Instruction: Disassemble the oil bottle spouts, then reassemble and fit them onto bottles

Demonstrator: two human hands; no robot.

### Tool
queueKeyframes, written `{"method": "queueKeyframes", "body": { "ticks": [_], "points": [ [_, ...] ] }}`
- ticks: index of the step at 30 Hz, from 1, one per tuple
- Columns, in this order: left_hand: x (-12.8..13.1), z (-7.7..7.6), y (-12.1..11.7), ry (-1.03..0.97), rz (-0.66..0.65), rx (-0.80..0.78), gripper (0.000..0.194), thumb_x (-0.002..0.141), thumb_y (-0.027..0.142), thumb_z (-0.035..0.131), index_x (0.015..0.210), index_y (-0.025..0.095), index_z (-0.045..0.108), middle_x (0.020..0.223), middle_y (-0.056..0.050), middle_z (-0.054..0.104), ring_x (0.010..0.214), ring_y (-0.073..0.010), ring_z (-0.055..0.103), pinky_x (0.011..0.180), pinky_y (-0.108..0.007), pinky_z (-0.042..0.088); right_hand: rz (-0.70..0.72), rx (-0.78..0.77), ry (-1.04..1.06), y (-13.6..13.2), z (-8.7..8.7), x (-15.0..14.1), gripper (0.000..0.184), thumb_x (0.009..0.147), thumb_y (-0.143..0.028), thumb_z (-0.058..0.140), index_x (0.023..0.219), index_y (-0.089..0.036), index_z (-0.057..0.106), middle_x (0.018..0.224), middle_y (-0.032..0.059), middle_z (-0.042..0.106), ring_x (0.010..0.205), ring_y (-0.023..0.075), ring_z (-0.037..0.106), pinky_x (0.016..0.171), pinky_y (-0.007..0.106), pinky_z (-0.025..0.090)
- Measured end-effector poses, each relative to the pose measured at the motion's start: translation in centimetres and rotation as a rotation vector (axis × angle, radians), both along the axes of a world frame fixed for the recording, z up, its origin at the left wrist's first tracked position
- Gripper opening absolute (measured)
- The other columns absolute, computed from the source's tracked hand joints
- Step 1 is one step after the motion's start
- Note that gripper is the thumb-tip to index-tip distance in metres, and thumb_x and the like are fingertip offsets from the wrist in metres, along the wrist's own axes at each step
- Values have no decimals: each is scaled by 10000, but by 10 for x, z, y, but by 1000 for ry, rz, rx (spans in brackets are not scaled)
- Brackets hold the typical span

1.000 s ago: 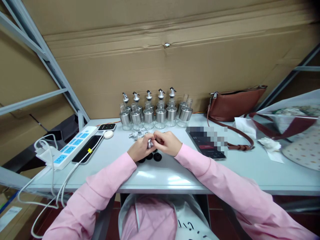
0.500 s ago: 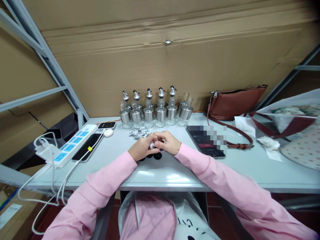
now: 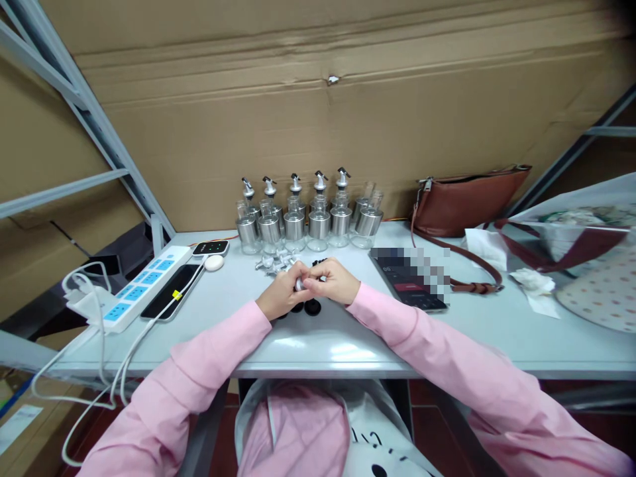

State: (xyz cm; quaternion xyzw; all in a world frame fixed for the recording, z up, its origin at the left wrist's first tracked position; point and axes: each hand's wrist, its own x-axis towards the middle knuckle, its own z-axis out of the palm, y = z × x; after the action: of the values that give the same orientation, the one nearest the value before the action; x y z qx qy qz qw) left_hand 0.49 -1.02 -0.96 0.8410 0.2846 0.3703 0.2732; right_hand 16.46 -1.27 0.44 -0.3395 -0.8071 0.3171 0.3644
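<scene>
My left hand (image 3: 279, 293) is closed around a small silver pourer spout (image 3: 299, 285), held just above the table. Fingers of my right hand (image 3: 336, 282) pinch at the same piece, and the two hands touch. Most of the spout is hidden by the fingers. Black round stoppers (image 3: 313, 307) lie under and in front of my hands. More silver spouts (image 3: 272, 263) are heaped just beyond my left hand. Behind them stand two rows of glass bottles with steel bands (image 3: 318, 226); several in the back row carry silver-and-black pourers (image 3: 320, 180).
At the left of the table (image 3: 318, 351) are a white power strip (image 3: 144, 285), a phone (image 3: 171, 291) with white cables and a small black device (image 3: 211, 248). A tablet (image 3: 407, 281), a brown bag (image 3: 467, 202) and crumpled tissues (image 3: 534, 285) lie to the right.
Both hands stay together at the same spot, with small finger movements turning the silver spout. The camera view has shifted slightly; the bottles and other things have not moved.
</scene>
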Motion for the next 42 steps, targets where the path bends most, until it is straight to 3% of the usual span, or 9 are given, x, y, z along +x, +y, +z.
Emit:
{"method": "queueKeyframes", "body": {
  "ticks": [6, 13, 23, 33, 42],
  "points": [
    [-5, -2, 2, 82, 47, 128, 196, 769, 330, 485, 743, 206, 335, 574, 72, 402, 466, -72, 349, 474, -187, 290, -59, 32, 25, -5, 0, -6, 392, 696, -429, 516, 428, -148, 458, 399, -48, 322, 420, 50, 277, 432, 205, 234],
    [-7, 5, 3, 127, 43, 282, 209, 819, 389, 430, 764, 213, 331, 590, 59, 429, 447, -80, 389, 471, -192, 300, -96, 171, 102, -9, 3, -10, 401, 667, -430, 536, 410, -167, 374, 400, -40, 335, 404, 50, 282, 412, 198, 239],
    [-8, 1, 7, 201, 76, 433, 295, 872, 490, 309, 806, 205, 351, 590, 48, 472, 426, -87, 431, 454, -195, 314, -96, 249, 71, -10, 6, -10, 435, 656, -432, 540, 411, -178, 285, 397, -60, 243, 405, 44, 210, 380, 188, 201],
    [-10, 5, 8, 224, 86, 713, 331, 921, 484, 229, 810, 201, 361, 571, 37, 539, 424, -105, 524, 427, -195, 320, -72, 490, 18, -8, 3, -7, 383, 643, -369, 568, 402, -171, 346, 380, -50, 347, 384, 42, 264, 394, 196, 213],
    [-11, 8, 9, 236, 95, 801, 387, 924, 508, 207, 809, 186, 390, 569, 27, 569, 407, -100, 535, 415, -199, 315, -83, 627, -124, -3, 6, -4, 409, 666, -411, 554, 393, -173, 364, 365, -49, 339, 390, 53, 281, 426, 214, 227]
  ]
}}
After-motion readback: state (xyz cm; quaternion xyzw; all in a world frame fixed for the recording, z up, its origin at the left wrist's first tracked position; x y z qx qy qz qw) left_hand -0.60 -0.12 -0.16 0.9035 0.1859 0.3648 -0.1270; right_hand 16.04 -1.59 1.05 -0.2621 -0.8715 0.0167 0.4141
